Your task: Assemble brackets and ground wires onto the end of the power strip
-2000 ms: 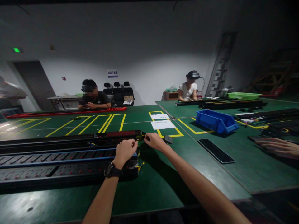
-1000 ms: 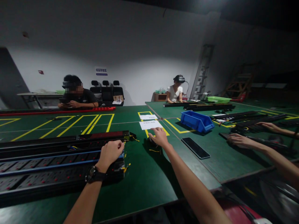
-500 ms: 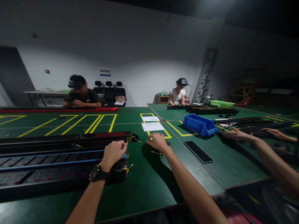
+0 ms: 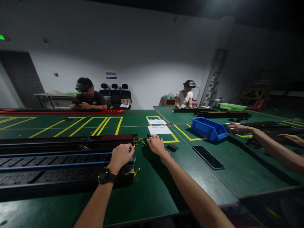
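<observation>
My left hand (image 4: 122, 156), with a dark watch on the wrist, lies over the right end of a blue-edged power strip (image 4: 71, 163). Its fingers are curled, and what they hold, if anything, is hidden. Just right of the strip ends, my right hand (image 4: 155, 145) pinches a small dark end piece (image 4: 149, 136), mostly covered by the fingers. A yellow wire (image 4: 142, 141) runs between it and the end of the black strip (image 4: 118, 138) behind. More yellow wire ends (image 4: 137, 172) stick out of the nearest strip. A small black block (image 4: 172, 147) lies right of my right wrist.
A phone (image 4: 208, 157) and a blue bin (image 4: 209, 129) lie to the right. Paper sheets (image 4: 159, 129) rest ahead on the green table. At the right edge, another person's hand (image 4: 239, 128) reaches past the bin. Two people (image 4: 89, 98) sit across the table.
My right hand has moved slightly left, closer to the strip ends, and now has the dark end piece. The black block is uncovered. The other person's hand has moved towards the bin.
</observation>
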`<state>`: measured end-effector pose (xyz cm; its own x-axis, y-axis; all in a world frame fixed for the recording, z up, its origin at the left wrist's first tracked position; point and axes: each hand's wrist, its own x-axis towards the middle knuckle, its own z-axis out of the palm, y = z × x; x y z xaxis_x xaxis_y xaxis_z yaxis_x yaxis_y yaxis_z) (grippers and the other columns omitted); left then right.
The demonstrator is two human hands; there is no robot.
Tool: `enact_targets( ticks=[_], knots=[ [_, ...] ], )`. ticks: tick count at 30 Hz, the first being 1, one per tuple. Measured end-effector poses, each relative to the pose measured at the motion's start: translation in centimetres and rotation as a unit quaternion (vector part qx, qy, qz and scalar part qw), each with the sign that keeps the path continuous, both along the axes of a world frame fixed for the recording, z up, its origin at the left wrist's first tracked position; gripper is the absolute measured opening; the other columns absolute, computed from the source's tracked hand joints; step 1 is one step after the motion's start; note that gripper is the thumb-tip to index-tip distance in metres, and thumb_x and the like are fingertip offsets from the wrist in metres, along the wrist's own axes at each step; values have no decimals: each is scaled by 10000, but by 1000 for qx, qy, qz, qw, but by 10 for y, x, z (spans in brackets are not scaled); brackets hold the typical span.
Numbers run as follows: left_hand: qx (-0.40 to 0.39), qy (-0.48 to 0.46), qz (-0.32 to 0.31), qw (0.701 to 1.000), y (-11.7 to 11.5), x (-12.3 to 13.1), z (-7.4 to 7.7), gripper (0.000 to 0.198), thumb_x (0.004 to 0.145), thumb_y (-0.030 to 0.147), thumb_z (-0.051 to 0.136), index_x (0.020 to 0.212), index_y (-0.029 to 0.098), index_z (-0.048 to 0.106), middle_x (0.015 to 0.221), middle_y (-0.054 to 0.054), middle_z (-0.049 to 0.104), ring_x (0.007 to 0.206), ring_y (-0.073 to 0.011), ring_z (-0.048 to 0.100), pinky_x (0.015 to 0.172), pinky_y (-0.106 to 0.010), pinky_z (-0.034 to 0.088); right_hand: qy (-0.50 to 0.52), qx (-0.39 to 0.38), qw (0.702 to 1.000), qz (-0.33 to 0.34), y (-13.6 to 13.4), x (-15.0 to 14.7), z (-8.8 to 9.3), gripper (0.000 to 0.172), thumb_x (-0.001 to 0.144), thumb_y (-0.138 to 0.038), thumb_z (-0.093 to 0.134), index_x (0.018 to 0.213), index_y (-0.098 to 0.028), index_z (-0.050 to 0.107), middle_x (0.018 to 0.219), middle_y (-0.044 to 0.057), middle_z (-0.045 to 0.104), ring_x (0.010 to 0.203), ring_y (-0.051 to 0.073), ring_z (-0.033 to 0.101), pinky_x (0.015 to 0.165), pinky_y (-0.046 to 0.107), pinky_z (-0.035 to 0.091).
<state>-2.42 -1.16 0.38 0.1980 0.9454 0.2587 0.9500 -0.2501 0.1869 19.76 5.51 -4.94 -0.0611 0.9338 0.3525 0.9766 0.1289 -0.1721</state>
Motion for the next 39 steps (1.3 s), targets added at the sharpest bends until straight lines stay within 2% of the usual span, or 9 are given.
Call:
enact_targets(
  ticks=[5, 11, 17, 19, 21, 23, 25, 31, 39],
  knots=[
    [-4, 0, -2, 1000, -1, 1, 1, 374, 979, 435, 440, 824, 225, 709, 845, -67, 755, 829, -219, 722, 682, -265, 427, -25, -10, 999, -41, -4, -2, -6, 492, 1042, -404, 351, 979, -136, 759, 1256, 203, 638, 1183, 332, 509, 971, 497, 371],
    [-7, 7, 6, 1000, -1, 1, 1, 373, 977, 440, 442, 856, 224, 720, 868, -79, 759, 861, -233, 726, 700, -270, 438, 6, 0, 996, 90, -5, -28, -11, 341, 1031, -359, 412, 1072, -253, 734, 1260, 79, 674, 1178, 252, 546, 979, 415, 395],
    [8, 17, 0, 1000, 3, -1, -6, 377, 983, 407, 411, 862, 248, 730, 861, -81, 758, 830, -243, 723, 723, -291, 458, 64, -1, 981, 185, -4, -38, -8, 353, 1028, -275, 412, 928, -201, 743, 1002, 66, 750, 948, 188, 630, 882, 283, 410],
    [9, 17, -4, 1000, 4, -2, -7, 371, 980, 414, 417, 851, 247, 722, 847, -76, 754, 820, -235, 720, 718, -284, 453, 61, 3, 987, 152, -7, -38, -7, 371, 1019, -281, 419, 868, -192, 745, 936, 81, 752, 904, 201, 630, 854, 291, 410],
    [10, 16, -9, 1000, 4, -2, -7, 374, 980, 423, 419, 830, 242, 710, 827, -70, 748, 810, -228, 717, 704, -273, 445, 32, 11, 997, 65, -12, -36, -5, 352, 991, -283, 456, 836, -177, 754, 928, 131, 744, 938, 251, 617, 857, 340, 408],
    [12, 15, -12, 1000, 4, -2, -7, 385, 981, 432, 418, 809, 235, 700, 811, -66, 742, 800, -224, 716, 689, -265, 437, -5, 24, 1000, -17, -18, -34, -3, 314, 958, -275, 495, 855, -151, 765, 970, 189, 724, 1013, 318, 586, 894, 416, 395],
    [15, 14, -13, 1000, 4, -2, -6, 386, 981, 433, 419, 806, 230, 696, 811, -65, 742, 795, -221, 715, 680, -263, 432, -21, 38, 998, -39, -24, -33, 1, 304, 954, -282, 497, 939, -133, 761, 1033, 212, 696, 1070, 353, 551, 927, 471, 378],
    [14, 20, -10, 1000, 3, -1, -4, 364, 975, 415, 420, 859, 240, 717, 846, -77, 753, 816, -234, 717, 687, -275, 444, -8, 24, 982, 189, -35, -45, 8, 423, 1039, -424, 391, 1421, -299, 524, 1320, 75, 615, 1155, 251, 513, 942, 378, 409],
    [4, 27, -6, 1000, 4, -2, -2, 383, 972, 440, 409, 862, 248, 721, 856, -79, 757, 822, -248, 718, 696, -289, 458, -45, 34, 972, 228, -34, -57, 5, 357, 1048, -364, 399, 1337, -263, 583, 1304, 73, 630, 1150, 255, 493, 924, 402, 398]
  ],
)
